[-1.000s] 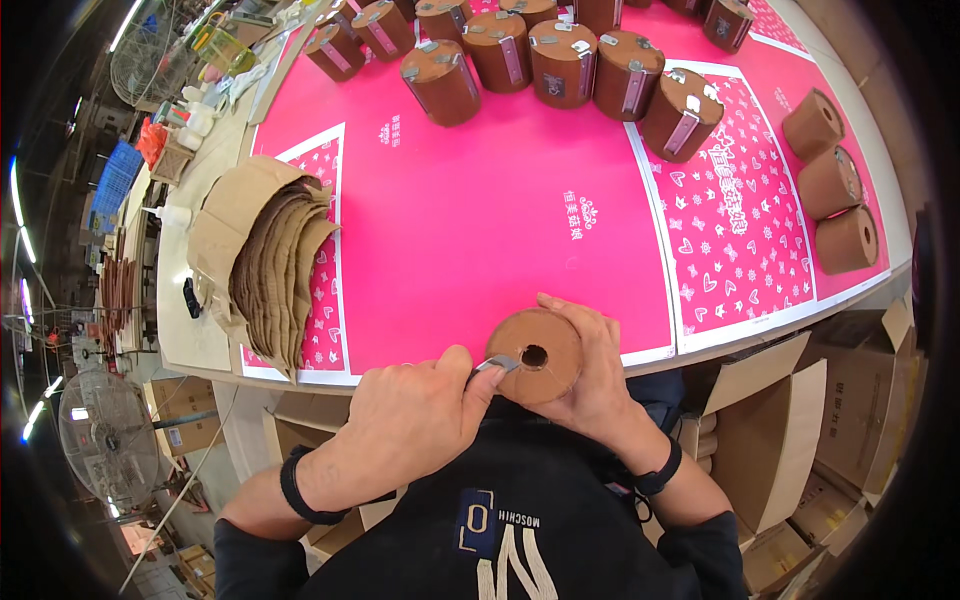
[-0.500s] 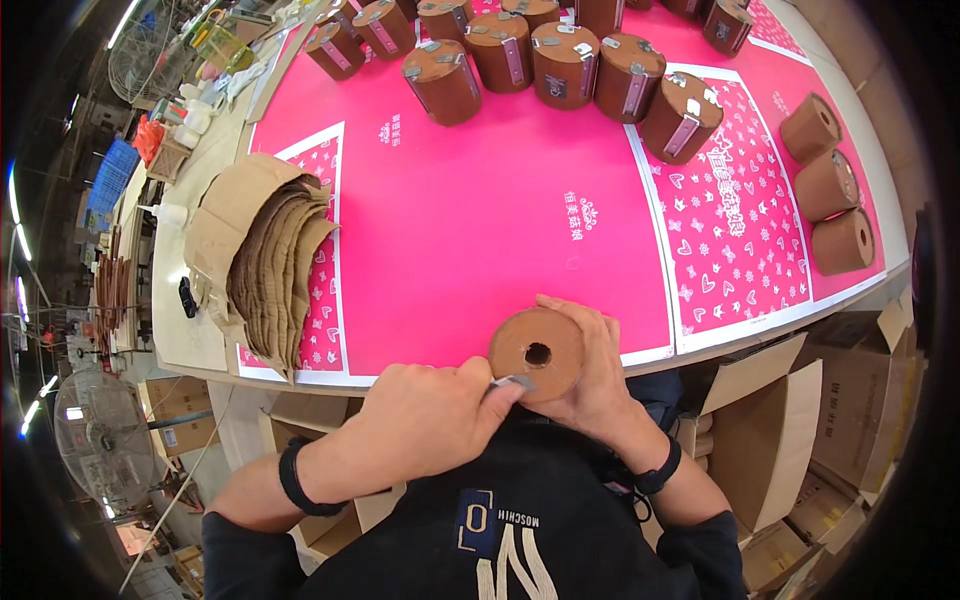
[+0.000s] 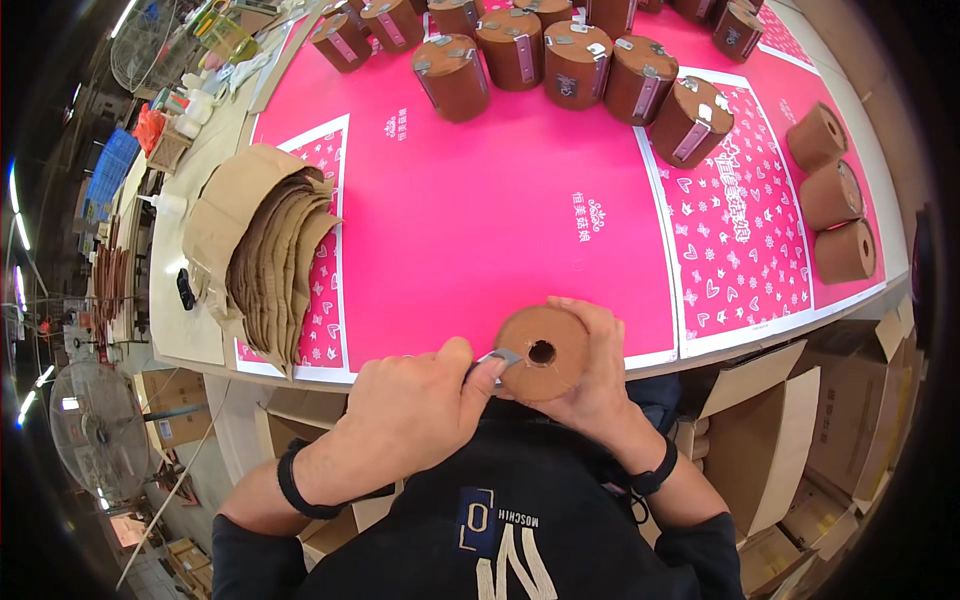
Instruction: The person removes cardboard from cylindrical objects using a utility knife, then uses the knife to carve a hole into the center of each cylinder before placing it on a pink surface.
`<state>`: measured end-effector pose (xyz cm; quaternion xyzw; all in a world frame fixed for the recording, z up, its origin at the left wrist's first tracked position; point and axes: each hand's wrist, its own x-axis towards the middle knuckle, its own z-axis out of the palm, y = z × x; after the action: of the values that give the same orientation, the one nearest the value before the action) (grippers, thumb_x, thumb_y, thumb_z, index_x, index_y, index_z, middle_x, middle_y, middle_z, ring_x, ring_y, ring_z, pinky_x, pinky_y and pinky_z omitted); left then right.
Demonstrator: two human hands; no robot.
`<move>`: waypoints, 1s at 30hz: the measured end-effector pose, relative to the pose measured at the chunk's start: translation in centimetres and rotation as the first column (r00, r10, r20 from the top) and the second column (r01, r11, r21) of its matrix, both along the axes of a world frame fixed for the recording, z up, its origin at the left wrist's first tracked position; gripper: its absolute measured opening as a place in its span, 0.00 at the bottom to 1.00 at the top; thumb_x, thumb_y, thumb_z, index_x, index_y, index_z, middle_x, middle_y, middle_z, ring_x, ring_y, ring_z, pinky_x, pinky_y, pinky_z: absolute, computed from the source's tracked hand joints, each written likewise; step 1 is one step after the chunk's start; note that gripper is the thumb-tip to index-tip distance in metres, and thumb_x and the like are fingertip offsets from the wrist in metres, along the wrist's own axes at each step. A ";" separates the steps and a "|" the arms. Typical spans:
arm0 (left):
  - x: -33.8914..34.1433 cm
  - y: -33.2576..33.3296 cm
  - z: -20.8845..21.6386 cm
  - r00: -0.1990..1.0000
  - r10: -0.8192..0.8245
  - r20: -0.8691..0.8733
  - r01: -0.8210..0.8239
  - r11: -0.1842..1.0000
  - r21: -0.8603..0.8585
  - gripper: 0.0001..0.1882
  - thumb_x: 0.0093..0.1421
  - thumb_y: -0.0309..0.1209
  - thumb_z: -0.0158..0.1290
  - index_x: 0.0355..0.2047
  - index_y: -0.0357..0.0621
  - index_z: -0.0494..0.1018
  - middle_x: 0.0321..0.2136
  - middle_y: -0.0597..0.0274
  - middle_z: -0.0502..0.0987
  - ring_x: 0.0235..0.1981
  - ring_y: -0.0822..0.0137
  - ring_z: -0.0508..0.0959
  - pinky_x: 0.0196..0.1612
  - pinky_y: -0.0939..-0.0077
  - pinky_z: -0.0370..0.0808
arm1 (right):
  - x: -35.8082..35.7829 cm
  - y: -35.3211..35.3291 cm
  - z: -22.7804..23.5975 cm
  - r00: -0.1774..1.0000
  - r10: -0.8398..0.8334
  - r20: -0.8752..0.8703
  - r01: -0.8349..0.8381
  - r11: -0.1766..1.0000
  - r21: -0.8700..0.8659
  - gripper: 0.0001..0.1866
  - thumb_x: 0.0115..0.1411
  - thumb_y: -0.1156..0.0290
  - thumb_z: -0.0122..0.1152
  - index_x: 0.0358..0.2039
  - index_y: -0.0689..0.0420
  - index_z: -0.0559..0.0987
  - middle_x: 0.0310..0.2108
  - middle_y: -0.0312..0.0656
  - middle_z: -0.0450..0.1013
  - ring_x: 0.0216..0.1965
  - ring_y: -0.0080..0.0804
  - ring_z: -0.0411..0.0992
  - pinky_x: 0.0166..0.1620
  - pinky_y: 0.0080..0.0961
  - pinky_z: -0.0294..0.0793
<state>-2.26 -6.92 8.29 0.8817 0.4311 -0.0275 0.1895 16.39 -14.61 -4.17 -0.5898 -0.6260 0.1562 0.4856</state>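
Note:
Upright in my right hand point(image 3: 598, 365) is a brown leather-look cylinder point(image 3: 545, 378), its round end with a dark central hole facing up. My right fingers wrap around its right side, just over the table's near edge. My left hand point(image 3: 415, 400) pinches a small bladed tool point(image 3: 500, 357) between thumb and fingers. Its grey metal tip lies against the upper left of the cylinder's end face, left of the hole. Most of the tool's handle is hidden inside my left fist.
Brown cylindrical boxes with metal fittings point(image 3: 448, 80) stand at the back of the pink-covered table point(image 3: 450, 230). Several plain brown cylinders point(image 3: 845, 250) lie at the right. A stack of brown paper pieces point(image 3: 265, 250) sits at the left. Open cardboard boxes point(image 3: 770, 440) are below right.
The blade tip has moved from below the hole to the left of it on the cylinder's end. My left hand has shifted left, and my right hand still holds the cylinder.

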 end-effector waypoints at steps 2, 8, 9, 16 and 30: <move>0.1 -0.3 -0.1 1.000 -0.027 -0.003 0.027 1.000 -0.002 0.21 0.72 0.44 0.52 0.26 0.42 0.68 0.11 0.51 0.70 0.15 0.45 0.75 0.19 0.52 0.70 | 0.0 0.0 0.0 1.000 -0.001 0.005 0.001 1.000 -0.006 0.58 0.36 0.57 0.91 0.64 0.60 0.63 0.56 0.47 0.69 0.54 0.45 0.69 0.54 0.38 0.71; 0.3 -0.8 -0.2 0.997 -0.078 -0.015 0.078 0.995 0.056 0.23 0.71 0.46 0.52 0.23 0.45 0.68 0.09 0.55 0.71 0.12 0.51 0.76 0.15 0.57 0.71 | -0.1 0.1 -0.1 1.000 -0.016 0.013 0.016 1.000 0.007 0.55 0.38 0.57 0.89 0.62 0.59 0.66 0.53 0.46 0.71 0.52 0.44 0.70 0.54 0.39 0.67; 0.5 -1.0 -0.1 0.997 -0.076 -0.015 0.077 0.995 0.057 0.23 0.71 0.46 0.52 0.23 0.45 0.68 0.09 0.55 0.71 0.12 0.51 0.76 0.15 0.57 0.71 | -0.1 0.1 -0.1 1.000 -0.028 0.009 0.027 0.999 0.023 0.52 0.38 0.55 0.89 0.61 0.58 0.68 0.50 0.44 0.71 0.51 0.43 0.71 0.52 0.38 0.64; 0.1 -0.2 0.0 0.995 -0.015 0.094 0.017 1.000 -0.015 0.22 0.71 0.45 0.52 0.25 0.43 0.70 0.11 0.52 0.71 0.14 0.46 0.76 0.19 0.53 0.72 | 0.0 -0.1 0.1 1.000 0.000 0.026 0.001 1.000 -0.030 0.57 0.37 0.58 0.90 0.64 0.58 0.64 0.57 0.46 0.70 0.55 0.47 0.69 0.56 0.41 0.68; 0.3 -0.2 0.7 0.991 -0.125 0.045 0.128 0.990 -0.059 0.23 0.71 0.47 0.51 0.25 0.42 0.72 0.10 0.52 0.71 0.13 0.46 0.75 0.19 0.53 0.73 | 0.0 0.2 0.0 1.000 -0.019 0.000 0.019 0.999 0.031 0.52 0.39 0.55 0.88 0.61 0.58 0.68 0.51 0.46 0.72 0.51 0.44 0.72 0.52 0.39 0.65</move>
<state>-1.93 -7.08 8.94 0.9014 0.3692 -0.0348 0.2234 16.41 -14.41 -4.21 -0.5882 -0.6230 0.1418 0.4959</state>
